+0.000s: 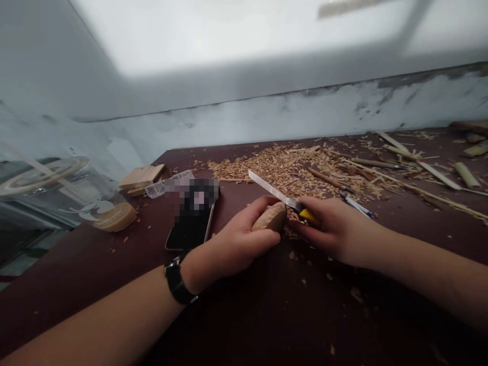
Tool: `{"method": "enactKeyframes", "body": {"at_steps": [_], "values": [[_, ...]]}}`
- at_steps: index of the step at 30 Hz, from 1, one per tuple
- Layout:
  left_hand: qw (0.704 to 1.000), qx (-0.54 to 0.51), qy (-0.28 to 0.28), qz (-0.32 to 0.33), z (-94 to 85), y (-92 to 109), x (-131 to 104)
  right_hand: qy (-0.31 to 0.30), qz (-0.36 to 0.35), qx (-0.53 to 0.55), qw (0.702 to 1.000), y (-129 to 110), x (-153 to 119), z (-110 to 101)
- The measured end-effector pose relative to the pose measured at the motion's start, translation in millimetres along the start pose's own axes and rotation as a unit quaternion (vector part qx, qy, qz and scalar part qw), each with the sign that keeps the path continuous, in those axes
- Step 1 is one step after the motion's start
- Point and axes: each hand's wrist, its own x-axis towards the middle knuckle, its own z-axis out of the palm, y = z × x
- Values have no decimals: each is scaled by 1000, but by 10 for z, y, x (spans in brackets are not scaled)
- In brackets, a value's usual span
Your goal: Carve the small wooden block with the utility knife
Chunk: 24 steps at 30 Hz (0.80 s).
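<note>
My left hand (238, 239), with a black watch strap (179, 282) on its wrist, is wrapped round a small carved piece of wood (270, 218). Closed round the yellow handle (308, 217) of a utility knife is my right hand (331, 226). The knife's long blade (267, 187) is out and points up and to the left, beyond the wood. Both hands are close together above the dark red table (125, 269). A black phone (192, 223) lies just left of them.
Wood shavings (267, 160) are heaped behind the hands. A plastic cup (87, 193), wood blocks (141, 177) and a clear compartment box (168, 184) stand left. A brown stick (330, 179), a blue pen (356, 205) and other sticks lie right. A wall (213, 124) borders the back.
</note>
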Motion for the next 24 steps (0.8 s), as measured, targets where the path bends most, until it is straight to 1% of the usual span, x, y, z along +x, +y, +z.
{"method": "enactKeyframes", "body": {"at_steps": [2,3,7,10,12,14,18,24], "values": [[1000,-2,-16,2,16,23,-19,-2,3,-4,1000,0,-4,1],[1000,17,-23,5,22,36,-31,-5,4,-8,1000,-2,-6,0],[986,159,-42,32,23,91,-74,-28,6,-13,1000,-27,-9,-17],[975,215,-41,34,16,110,-86,-47,14,-8,999,-51,-10,-29],[971,234,-25,27,20,93,-75,-55,19,-3,998,-62,-11,-31],[973,230,0,20,35,48,-48,-56,23,3,998,-66,-13,-30],[984,175,37,27,71,-53,8,-48,26,-7,998,-53,-12,-18],[987,153,50,8,88,-67,-8,-52,29,-20,998,13,5,29]]}}
